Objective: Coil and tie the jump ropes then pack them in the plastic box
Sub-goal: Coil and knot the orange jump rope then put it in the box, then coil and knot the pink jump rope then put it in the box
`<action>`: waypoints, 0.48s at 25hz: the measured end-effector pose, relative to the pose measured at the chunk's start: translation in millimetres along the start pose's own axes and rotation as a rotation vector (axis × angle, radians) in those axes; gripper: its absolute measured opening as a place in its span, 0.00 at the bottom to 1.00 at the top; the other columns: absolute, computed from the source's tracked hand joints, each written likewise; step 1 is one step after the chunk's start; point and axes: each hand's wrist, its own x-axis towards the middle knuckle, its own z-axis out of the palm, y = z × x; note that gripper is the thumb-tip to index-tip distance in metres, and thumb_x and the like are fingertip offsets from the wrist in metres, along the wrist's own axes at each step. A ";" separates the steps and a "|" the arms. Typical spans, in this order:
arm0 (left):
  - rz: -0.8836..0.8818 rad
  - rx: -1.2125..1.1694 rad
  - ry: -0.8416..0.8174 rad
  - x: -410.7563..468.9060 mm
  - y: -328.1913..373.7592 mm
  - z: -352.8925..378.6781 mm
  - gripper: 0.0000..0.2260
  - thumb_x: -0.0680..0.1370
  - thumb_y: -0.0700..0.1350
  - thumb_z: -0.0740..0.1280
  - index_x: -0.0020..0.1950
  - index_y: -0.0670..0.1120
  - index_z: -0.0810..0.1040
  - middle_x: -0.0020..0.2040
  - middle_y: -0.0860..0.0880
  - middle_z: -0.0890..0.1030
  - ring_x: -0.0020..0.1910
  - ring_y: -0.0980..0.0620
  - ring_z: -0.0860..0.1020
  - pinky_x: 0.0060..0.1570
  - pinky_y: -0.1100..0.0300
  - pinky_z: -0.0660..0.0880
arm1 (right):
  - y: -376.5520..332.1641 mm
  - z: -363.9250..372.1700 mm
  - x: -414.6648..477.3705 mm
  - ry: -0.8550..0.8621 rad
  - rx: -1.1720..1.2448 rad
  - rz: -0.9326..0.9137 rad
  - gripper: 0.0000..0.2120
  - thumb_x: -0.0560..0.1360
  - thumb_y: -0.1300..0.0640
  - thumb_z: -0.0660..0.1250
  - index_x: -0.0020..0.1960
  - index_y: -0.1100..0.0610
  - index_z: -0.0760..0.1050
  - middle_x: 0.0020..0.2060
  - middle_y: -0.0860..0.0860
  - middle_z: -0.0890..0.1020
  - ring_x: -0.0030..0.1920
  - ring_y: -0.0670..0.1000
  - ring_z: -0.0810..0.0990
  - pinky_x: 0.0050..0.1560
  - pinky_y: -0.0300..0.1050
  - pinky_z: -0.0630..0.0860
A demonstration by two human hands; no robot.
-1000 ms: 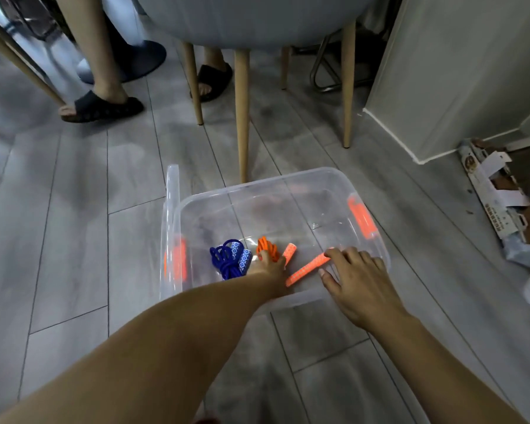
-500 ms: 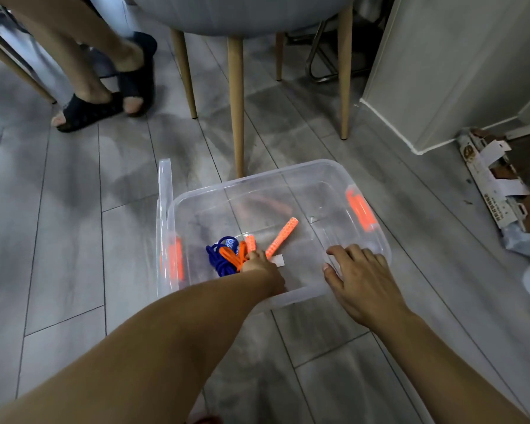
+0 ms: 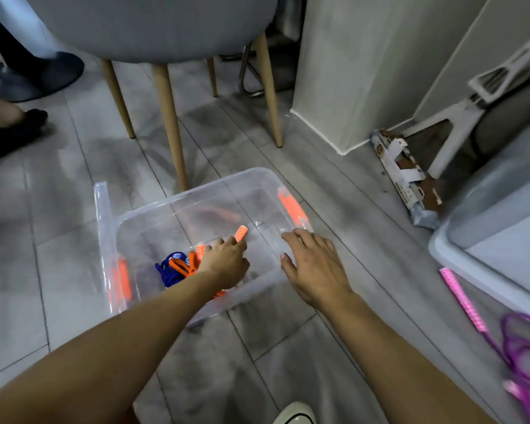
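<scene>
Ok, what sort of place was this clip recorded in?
Most likely a room in a home: grey wood-look plank flooring, a grey upholstered chair with tapered wooden legs, and a clear plastic storage box set on the floor. Someone else's slippered foot stands nearby.

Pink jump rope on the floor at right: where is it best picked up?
Probably by the pink handle: it lies straight, rigid and clear of the purple-pink cord loops. Come from above with the right hand, fingers across its width; the loops would likely trail behind.

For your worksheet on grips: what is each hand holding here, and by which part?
The left hand rests on the orange jump rope inside the plastic box; whether it grips cannot be told. The right hand is open, holding nothing.
</scene>
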 end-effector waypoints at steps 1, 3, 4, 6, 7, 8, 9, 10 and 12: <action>0.056 -0.036 0.046 -4.2 9.0 -7.1 0.19 0.81 0.52 0.59 0.72 0.50 0.69 0.70 0.46 0.71 0.67 0.41 0.70 0.63 0.45 0.69 | 3.6 -6.7 -6.1 0.007 -0.007 0.016 0.21 0.81 0.47 0.57 0.72 0.51 0.69 0.70 0.50 0.73 0.67 0.55 0.73 0.68 0.51 0.66; 0.154 -0.078 0.127 -14.3 30.7 -22.3 0.19 0.81 0.52 0.59 0.72 0.52 0.70 0.73 0.48 0.71 0.69 0.43 0.69 0.66 0.46 0.69 | 13.5 -20.7 -18.9 0.028 -0.019 0.046 0.21 0.81 0.47 0.58 0.73 0.50 0.68 0.71 0.50 0.71 0.69 0.54 0.71 0.70 0.50 0.64; 0.193 -0.089 0.164 -19.3 42.6 -30.4 0.19 0.81 0.52 0.60 0.72 0.52 0.70 0.73 0.49 0.70 0.70 0.43 0.69 0.68 0.46 0.68 | 19.1 -28.6 -24.9 0.039 -0.031 0.055 0.22 0.81 0.47 0.58 0.74 0.50 0.66 0.72 0.50 0.71 0.69 0.53 0.71 0.70 0.49 0.64; 0.260 -0.095 0.227 -29.2 65.9 -48.2 0.19 0.81 0.51 0.61 0.73 0.52 0.69 0.74 0.49 0.69 0.72 0.43 0.68 0.69 0.46 0.67 | 29.9 -43.0 -36.9 0.050 -0.043 0.069 0.22 0.81 0.48 0.59 0.74 0.50 0.65 0.72 0.50 0.70 0.70 0.52 0.70 0.71 0.49 0.63; 0.287 -0.094 0.252 -34.5 77.9 -57.5 0.20 0.81 0.50 0.61 0.73 0.52 0.69 0.74 0.49 0.69 0.72 0.43 0.68 0.69 0.46 0.67 | 35.7 -50.5 -43.7 0.052 -0.036 0.087 0.23 0.81 0.48 0.60 0.75 0.50 0.65 0.72 0.50 0.70 0.71 0.53 0.70 0.71 0.49 0.62; 0.313 -0.094 0.268 -40.2 92.3 -67.0 0.21 0.80 0.50 0.61 0.74 0.52 0.69 0.75 0.49 0.69 0.72 0.43 0.68 0.68 0.46 0.67 | 42.9 -59.9 -52.5 0.062 -0.026 0.113 0.24 0.81 0.48 0.60 0.76 0.50 0.64 0.73 0.51 0.69 0.72 0.53 0.69 0.72 0.49 0.61; 0.338 -0.099 0.274 -45.7 106.0 -75.5 0.21 0.80 0.50 0.61 0.74 0.52 0.69 0.75 0.49 0.68 0.72 0.43 0.67 0.68 0.45 0.67 | 50.1 -68.8 -60.6 0.075 -0.014 0.139 0.24 0.81 0.48 0.59 0.76 0.50 0.63 0.74 0.51 0.68 0.72 0.54 0.68 0.72 0.50 0.61; 0.362 -0.102 0.276 -50.9 120.1 -82.8 0.22 0.80 0.51 0.62 0.74 0.53 0.68 0.75 0.50 0.67 0.73 0.43 0.66 0.68 0.45 0.67 | 58.3 -77.5 -69.0 0.094 -0.004 0.162 0.25 0.81 0.47 0.59 0.77 0.50 0.63 0.75 0.52 0.68 0.73 0.54 0.68 0.73 0.51 0.61; 0.411 -0.096 0.289 -61.5 149.1 -95.3 0.23 0.80 0.51 0.62 0.75 0.53 0.67 0.76 0.50 0.66 0.73 0.44 0.65 0.68 0.45 0.67 | 75.6 -94.8 -87.4 0.124 -0.005 0.198 0.25 0.81 0.47 0.59 0.77 0.50 0.63 0.74 0.52 0.68 0.73 0.55 0.68 0.73 0.52 0.61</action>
